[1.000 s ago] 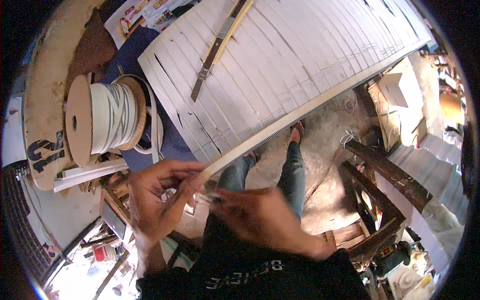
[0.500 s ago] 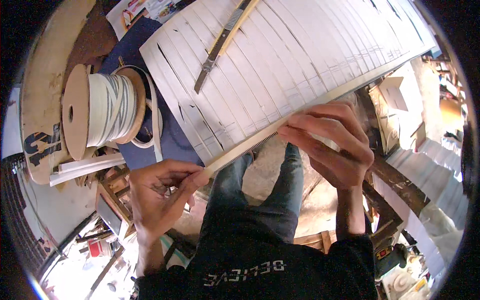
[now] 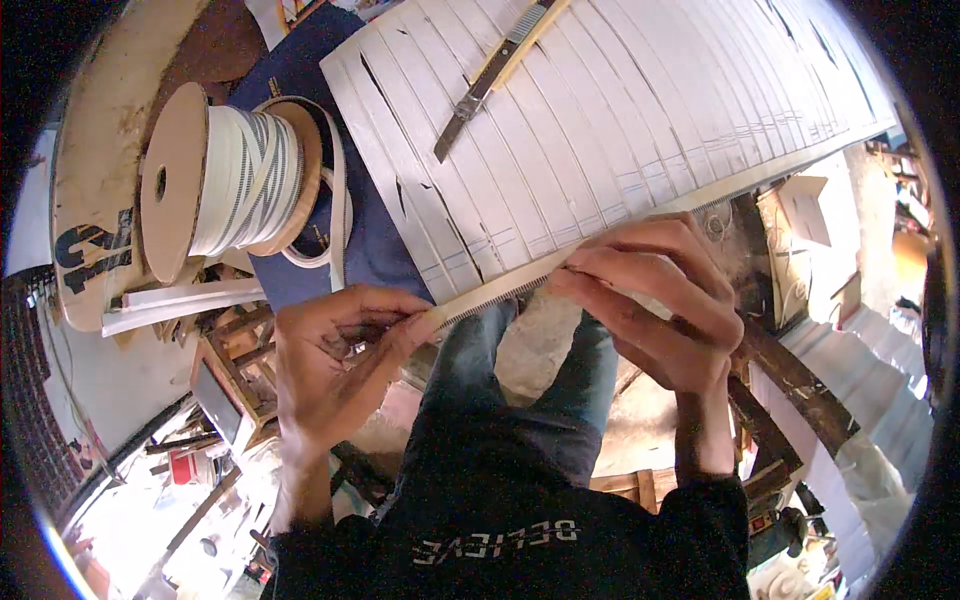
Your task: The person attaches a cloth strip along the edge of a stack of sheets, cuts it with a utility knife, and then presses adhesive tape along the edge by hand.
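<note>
A long cream tape (image 3: 505, 284) with a dark, fine-toothed edge runs along the near edge of a white sheet (image 3: 560, 130), which is marked off in many narrow strips. My left hand (image 3: 345, 365) pinches the tape's left end between thumb and fingers, at the sheet's near-left corner. Farther right, my right hand (image 3: 660, 300) has its thumb and fingertips closed on the same tape, other fingers curled above. A utility knife (image 3: 493, 72) with its blade out lies on the sheet, beyond both hands. To the left stands a cardboard spool (image 3: 250, 180) wound with similar tape.
A dark blue board or cloth (image 3: 375, 240) lies under the sheet and the spool. Loose white strips (image 3: 185, 300) stick out below the spool, beside a wooden board (image 3: 95, 200). A wooden frame (image 3: 230, 390) stands lower left; corrugated sheets (image 3: 860, 345) are at right.
The view has shifted, so the spool, sheet and knife appear farther right. My right fingertips are slightly nearer my left hand along the tape. Both hands keep hold.
</note>
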### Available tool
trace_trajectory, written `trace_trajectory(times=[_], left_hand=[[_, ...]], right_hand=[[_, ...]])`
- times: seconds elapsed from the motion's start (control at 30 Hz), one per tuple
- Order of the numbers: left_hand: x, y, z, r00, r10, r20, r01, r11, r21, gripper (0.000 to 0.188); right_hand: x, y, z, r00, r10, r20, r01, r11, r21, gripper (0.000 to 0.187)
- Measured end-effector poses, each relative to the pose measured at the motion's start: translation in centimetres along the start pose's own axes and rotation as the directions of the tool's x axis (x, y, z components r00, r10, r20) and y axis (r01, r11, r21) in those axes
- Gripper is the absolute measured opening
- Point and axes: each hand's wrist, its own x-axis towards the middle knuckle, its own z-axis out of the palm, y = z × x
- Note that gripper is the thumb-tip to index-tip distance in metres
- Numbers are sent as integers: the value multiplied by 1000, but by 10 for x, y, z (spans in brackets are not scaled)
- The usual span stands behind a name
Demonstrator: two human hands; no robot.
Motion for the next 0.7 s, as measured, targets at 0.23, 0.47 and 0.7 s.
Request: trace_trajectory(times=[0.23,0.47,0.7], left_hand=[[3,3,2,1000,-12,-6,13,997,75,13],[7,6,6,998,-56,-42,58,997,52,14],[8,3,3,1000,-21,-18,22,998,53,14]], right_hand=[[-2,3,3,998,-65,-2,65,997,38,42],[1,-3,4,999,-35,8,34,998,54,41],[6,-8,3,999,36,29,-36,999,18,36]])
